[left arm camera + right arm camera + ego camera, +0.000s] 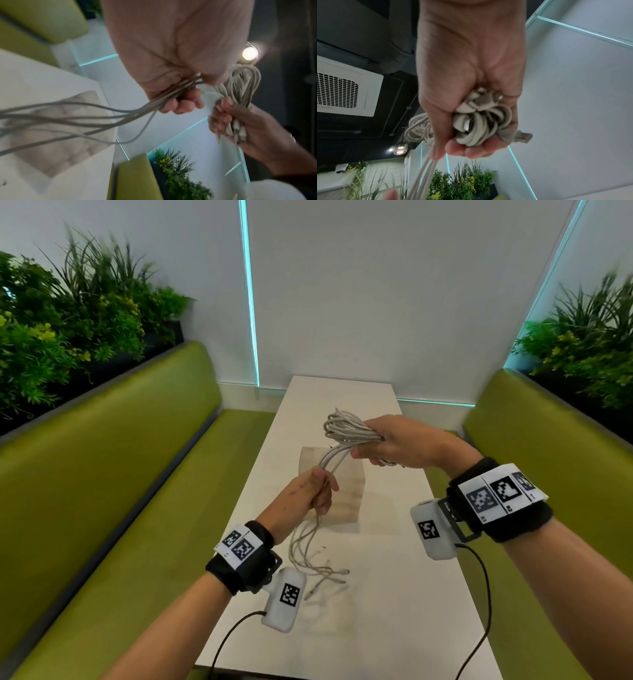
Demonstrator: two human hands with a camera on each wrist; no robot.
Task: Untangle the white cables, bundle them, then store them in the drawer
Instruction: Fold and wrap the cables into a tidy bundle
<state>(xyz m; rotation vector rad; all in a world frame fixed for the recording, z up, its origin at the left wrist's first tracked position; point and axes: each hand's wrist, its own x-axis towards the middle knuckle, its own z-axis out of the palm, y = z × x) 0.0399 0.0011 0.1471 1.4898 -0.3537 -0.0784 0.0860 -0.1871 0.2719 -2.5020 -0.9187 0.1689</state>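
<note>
Several white cables run between my two hands above the white table (pixel 394 594). My right hand (pixel 387 441) grips a coiled bundle of them (pixel 346 426), its loops sticking out to the left; in the right wrist view the coils (pixel 481 125) and a plug (pixel 523 137) fill the palm. Lower and to the left, my left hand (pixel 317 491) grips the straight strands (pixel 334 462) coming from the coil; the left wrist view shows the fingers (pixel 181 104) curled round the strands (pixel 163 102). The loose tails (pixel 318 563) hang down and end in plugs lying on the table.
A translucent drawer box (pixel 342 491) stands on the table under my hands. Green benches (pixel 120 474) flank the table on both sides, with plants (pixel 68 320) behind their backs. A white wall closes the far end.
</note>
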